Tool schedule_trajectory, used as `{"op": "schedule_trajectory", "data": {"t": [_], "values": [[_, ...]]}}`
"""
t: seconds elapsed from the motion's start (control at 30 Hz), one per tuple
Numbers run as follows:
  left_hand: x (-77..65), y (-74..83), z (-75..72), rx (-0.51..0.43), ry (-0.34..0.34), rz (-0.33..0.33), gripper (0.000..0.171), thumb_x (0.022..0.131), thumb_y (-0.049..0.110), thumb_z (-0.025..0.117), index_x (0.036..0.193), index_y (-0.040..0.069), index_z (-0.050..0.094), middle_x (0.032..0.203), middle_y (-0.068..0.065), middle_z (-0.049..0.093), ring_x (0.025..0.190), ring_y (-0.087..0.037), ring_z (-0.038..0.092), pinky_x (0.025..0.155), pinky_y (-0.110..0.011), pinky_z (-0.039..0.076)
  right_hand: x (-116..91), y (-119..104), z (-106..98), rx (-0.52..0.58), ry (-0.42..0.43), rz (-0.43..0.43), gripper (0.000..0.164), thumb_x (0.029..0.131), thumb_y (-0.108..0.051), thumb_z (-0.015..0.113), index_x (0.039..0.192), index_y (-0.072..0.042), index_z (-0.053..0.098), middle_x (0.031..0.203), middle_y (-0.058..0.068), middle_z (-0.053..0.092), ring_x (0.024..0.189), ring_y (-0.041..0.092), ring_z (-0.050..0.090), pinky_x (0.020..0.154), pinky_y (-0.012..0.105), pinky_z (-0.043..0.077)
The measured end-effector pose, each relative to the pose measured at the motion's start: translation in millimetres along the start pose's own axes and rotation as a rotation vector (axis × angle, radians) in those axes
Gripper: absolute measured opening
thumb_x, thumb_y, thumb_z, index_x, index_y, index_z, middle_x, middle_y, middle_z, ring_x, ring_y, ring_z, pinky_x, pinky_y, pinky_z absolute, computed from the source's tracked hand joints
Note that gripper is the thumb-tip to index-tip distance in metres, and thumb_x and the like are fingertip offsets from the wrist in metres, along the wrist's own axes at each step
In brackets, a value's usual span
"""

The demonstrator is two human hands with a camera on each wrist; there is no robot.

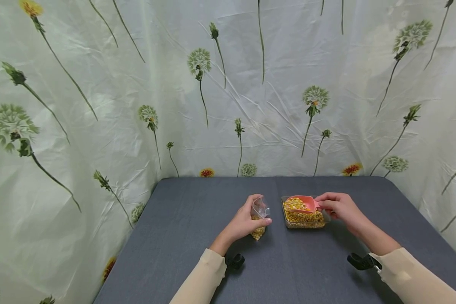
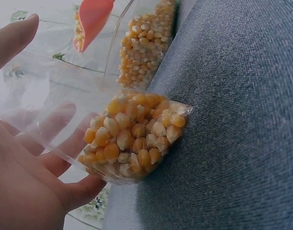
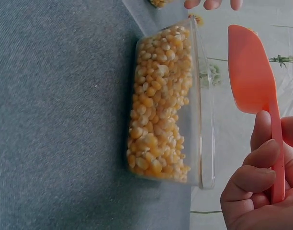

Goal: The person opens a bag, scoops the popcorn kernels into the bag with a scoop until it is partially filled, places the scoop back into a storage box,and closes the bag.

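Observation:
A clear plastic bag [image 2: 132,139], its lower part filled with corn kernels, stands upright on the table. My left hand [image 1: 242,219] holds it near its open mouth, thumb on one side and fingers on the other. A coral-pink scoop [image 3: 252,72] carries kernels, as the head view shows. My right hand [image 1: 343,209] grips its handle, fingers curled round it in the right wrist view. The scoop is raised above the rim of a rectangular clear container [image 3: 206,143] holding many corn kernels [image 3: 158,100]. The container sits just right of the bag.
A dark grey-blue cloth covers the table [image 1: 197,219]. Behind it and along its sides hangs a pale curtain [image 1: 182,93] printed with dandelions. Black straps [image 1: 361,261] are at both wrists, by the cream sleeves [image 1: 406,270].

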State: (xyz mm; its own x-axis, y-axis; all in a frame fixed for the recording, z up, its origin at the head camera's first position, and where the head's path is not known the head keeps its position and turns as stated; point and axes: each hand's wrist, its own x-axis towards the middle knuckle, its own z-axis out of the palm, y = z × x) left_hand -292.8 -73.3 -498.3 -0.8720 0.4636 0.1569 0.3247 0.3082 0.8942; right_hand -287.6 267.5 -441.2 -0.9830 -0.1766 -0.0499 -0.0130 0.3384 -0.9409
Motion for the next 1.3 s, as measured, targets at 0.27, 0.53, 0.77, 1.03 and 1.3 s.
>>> {"op": "schedule_trajectory", "data": {"t": [0.27,0.53,0.77,1.03,1.3], "values": [[0.4,0.0,-1.2,0.003,-0.002,-0.021,0.08,0.087,0.05,0.076,0.152,0.028,0.034,0.133,0.008,0.052,0.111,-0.014,0.061,0.087,-0.037,0.052,1.8,-6.0,6.2,0.014,0.004,-0.012,0.029,0.101,-0.016,0.061,0.116,0.009,0.066,0.077,0.006,0.058,0.062,0.018,0.047,0.055,0.034,0.04],[0.7,0.1,-2.4,0.002,-0.001,-0.039,0.078,0.087,0.051,0.077,0.15,0.027,0.038,0.132,0.009,0.053,0.111,-0.013,0.06,0.088,-0.037,0.052,3.7,-14.2,15.2,0.01,-0.002,-0.018,0.027,0.1,-0.015,0.062,0.114,0.008,0.068,0.078,0.007,0.059,0.063,0.019,0.048,0.056,0.035,0.04],[-0.2,-1.3,-1.7,-0.008,-0.011,-0.033,0.074,0.088,0.049,0.076,0.149,0.027,0.039,0.13,0.011,0.054,0.11,-0.012,0.059,0.086,-0.036,0.052,4.1,-17.0,22.6,0.023,-0.025,-0.034,0.028,0.101,-0.016,0.062,0.115,0.007,0.068,0.077,0.004,0.06,0.062,0.019,0.047,0.055,0.034,0.041],[-0.7,-0.9,0.2,-0.008,-0.007,-0.02,0.067,0.089,0.047,0.076,0.144,0.035,0.04,0.127,0.012,0.055,0.109,-0.011,0.06,0.087,-0.035,0.051,6.0,-21.1,32.1,0.035,-0.04,-0.035,0.026,0.101,-0.016,0.061,0.114,0.006,0.069,0.083,0.011,0.064,0.063,0.02,0.049,0.053,0.032,0.042],[-1.3,-0.9,0.9,-0.006,-0.013,-0.013,0.077,0.089,0.049,0.076,0.15,0.021,0.038,0.129,0.01,0.053,0.108,-0.012,0.059,0.086,-0.035,0.051,5.7,-25.4,38.7,0.057,-0.068,-0.05,0.026,0.1,-0.015,0.062,0.114,0.005,0.069,0.081,0.01,0.063,0.062,0.018,0.046,0.052,0.03,0.039]]}}
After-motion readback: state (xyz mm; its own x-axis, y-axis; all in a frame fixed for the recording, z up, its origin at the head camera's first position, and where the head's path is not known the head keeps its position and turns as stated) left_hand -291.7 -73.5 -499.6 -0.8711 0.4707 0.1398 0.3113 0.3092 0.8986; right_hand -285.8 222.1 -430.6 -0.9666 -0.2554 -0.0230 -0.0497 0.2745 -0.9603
